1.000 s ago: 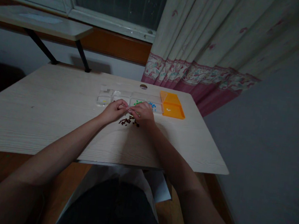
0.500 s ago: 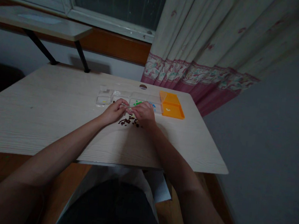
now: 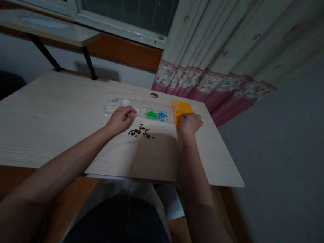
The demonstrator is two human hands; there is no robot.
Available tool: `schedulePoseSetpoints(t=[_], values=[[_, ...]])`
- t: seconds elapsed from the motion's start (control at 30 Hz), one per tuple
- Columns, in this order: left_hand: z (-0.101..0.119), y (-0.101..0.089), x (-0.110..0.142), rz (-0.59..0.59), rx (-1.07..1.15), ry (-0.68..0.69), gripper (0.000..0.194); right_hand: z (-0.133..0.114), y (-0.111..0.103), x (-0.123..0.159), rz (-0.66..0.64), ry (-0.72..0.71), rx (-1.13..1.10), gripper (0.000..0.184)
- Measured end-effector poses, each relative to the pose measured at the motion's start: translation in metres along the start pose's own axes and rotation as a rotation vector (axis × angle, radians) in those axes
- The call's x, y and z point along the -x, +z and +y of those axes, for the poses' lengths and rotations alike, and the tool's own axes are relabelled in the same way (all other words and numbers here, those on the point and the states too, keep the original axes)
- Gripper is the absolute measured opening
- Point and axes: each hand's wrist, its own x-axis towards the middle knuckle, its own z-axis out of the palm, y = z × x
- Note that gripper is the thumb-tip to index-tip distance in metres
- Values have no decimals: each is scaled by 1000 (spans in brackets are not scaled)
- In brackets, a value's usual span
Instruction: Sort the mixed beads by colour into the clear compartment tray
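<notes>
I had the left hand at the near edge of the clear case, over its left half, palm down, fingers bent toward the thumb. Left grip narrow; too dim and small to tell whether anything was pinched in it. Right hand was well apart from it, over the near part of the orange box, hiding much of that part. Right grip: fingers curled, tips mostly hidden from me, couldn't tell if it held a piece.

Brown pieces lay scattered loose on the surface, in front of the case, between my two forearms and nearer the left hand. A few yellow pieces were mixed in at the far right of that scatter. Green pieces sat in a case compartment right of the left hand; blue pieces sat just beside them, further right. Orange box stood at the case's right end, its far part slanting up. Behind the case, a small dark oval on the surface. Curtain hung beyond, right of the window.
</notes>
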Motion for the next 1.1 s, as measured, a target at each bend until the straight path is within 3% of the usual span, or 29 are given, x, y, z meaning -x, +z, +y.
schedulePoseSetpoints(t=[0.23,0.4,0.53,0.73,1.1], values=[[2,-1,1,11,-20,0,22,9,-3,-2,-113,81,79,33],[-1,-1,1,-14,-38,23,23,0,-12,-4,-24,73,-48,41],[-2,-2,0,-81,-39,127,24,-8,-10,-6,-6,53,-176,41],[-1,0,0,-206,-48,253,24,-19,-1,-3,-43,-32,-285,42],[-11,5,2,-255,-121,222,25,-47,0,12,-162,-252,-274,34]])
